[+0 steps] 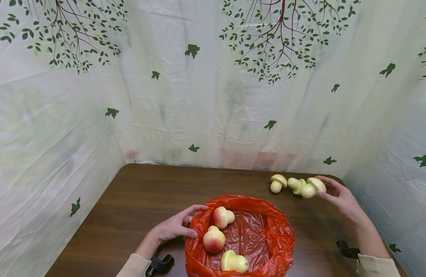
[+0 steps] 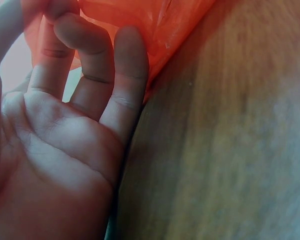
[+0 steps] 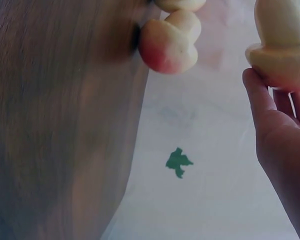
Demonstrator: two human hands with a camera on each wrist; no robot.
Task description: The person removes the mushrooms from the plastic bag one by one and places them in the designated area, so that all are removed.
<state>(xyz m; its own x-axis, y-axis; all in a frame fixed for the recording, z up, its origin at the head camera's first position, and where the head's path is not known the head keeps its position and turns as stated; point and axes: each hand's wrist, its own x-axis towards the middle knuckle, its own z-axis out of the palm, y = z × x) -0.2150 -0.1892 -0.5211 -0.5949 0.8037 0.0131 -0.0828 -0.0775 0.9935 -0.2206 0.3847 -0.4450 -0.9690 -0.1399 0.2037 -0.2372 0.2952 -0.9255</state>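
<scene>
Held a pale mushroom (image 1: 314, 187) by its cap in the right grip (image 1: 339, 198) at the far right of the worktop (image 1: 157, 188), close beside two more mushrooms (image 1: 277, 186) (image 1: 294, 184), while pinching the rim of a red plastic bag (image 1: 280, 227) with the left grip (image 1: 176, 227). Possibly risked a drop, from so shallow a fingertip hold on a smooth round cap, or a neighbour knocked toward the far edge by a brush in passing. Pointed stem-first away from the palm, leftward and slightly toward the bag, with a long axis slanting from fingertips to stem end.
</scene>
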